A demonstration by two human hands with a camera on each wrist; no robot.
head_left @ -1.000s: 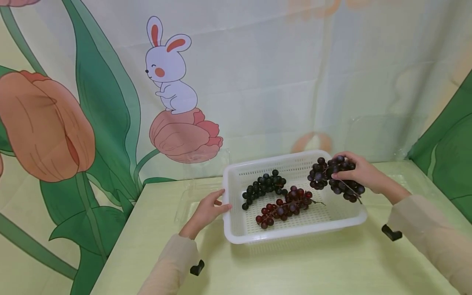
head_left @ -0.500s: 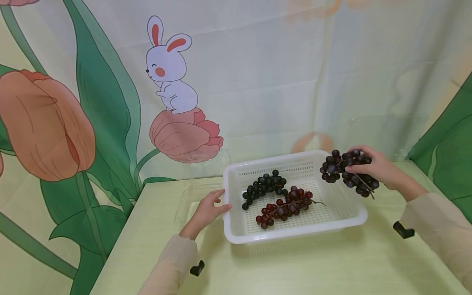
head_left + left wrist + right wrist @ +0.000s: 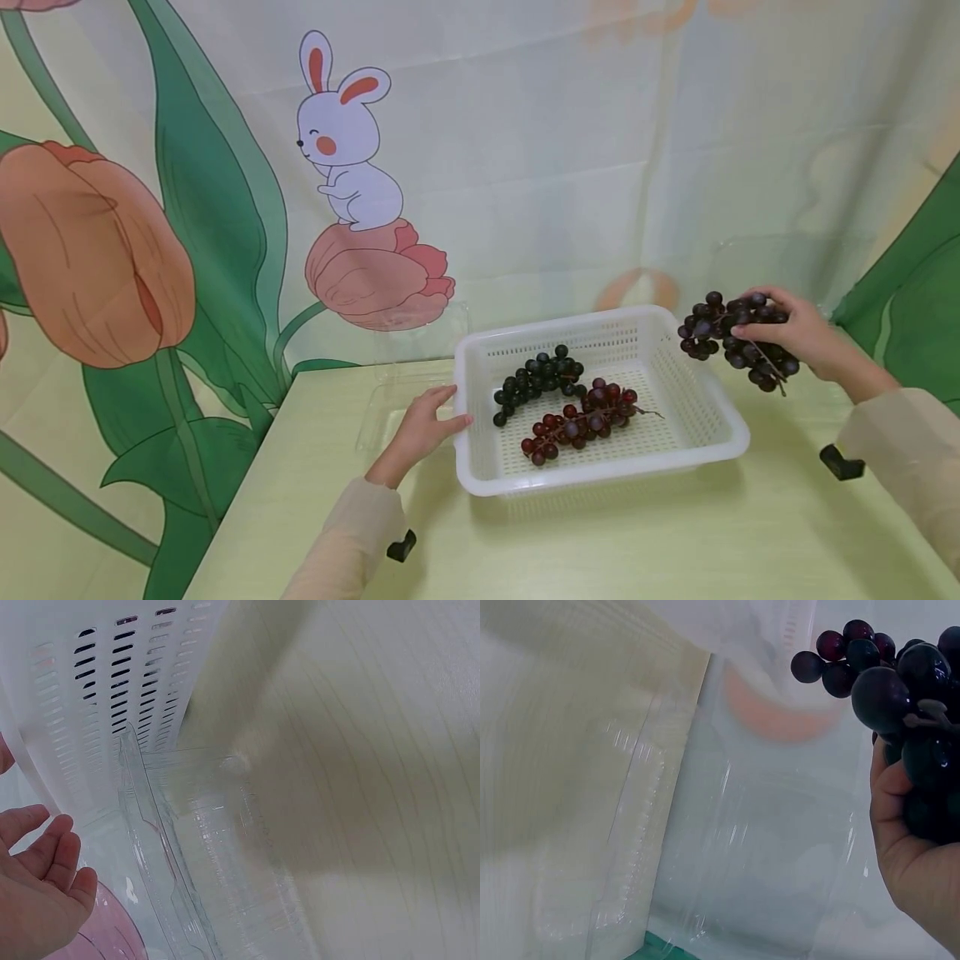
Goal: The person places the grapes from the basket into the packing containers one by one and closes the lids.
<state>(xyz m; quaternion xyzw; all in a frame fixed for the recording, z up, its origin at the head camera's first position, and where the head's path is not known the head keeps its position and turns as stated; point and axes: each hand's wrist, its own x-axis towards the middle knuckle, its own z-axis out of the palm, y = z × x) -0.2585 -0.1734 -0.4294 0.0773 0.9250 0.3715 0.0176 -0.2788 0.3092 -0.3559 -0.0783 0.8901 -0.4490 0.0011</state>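
Observation:
My right hand grips a bunch of dark purple grapes between thumb and fingers, raised beside the basket's right end. In the right wrist view, dark grapes hide part of the fingers. A white perforated plastic basket stands on the table. Inside lie a bunch of black grapes at the back left and a bunch of red grapes in front of it. My left hand rests at the basket's left rim, thumb tip over it. The left wrist view shows its fingers loosely bent.
A clear plastic clamshell box with its lid raised sits left of the basket, partly behind my left hand. Another clear clamshell box stands at the right, its lid upright. Behind the table hangs a printed curtain.
My right hand has carried the dark purple grapes rightward, from over the basket's right end to beyond its rim. The left hand and the basket have stayed in place.

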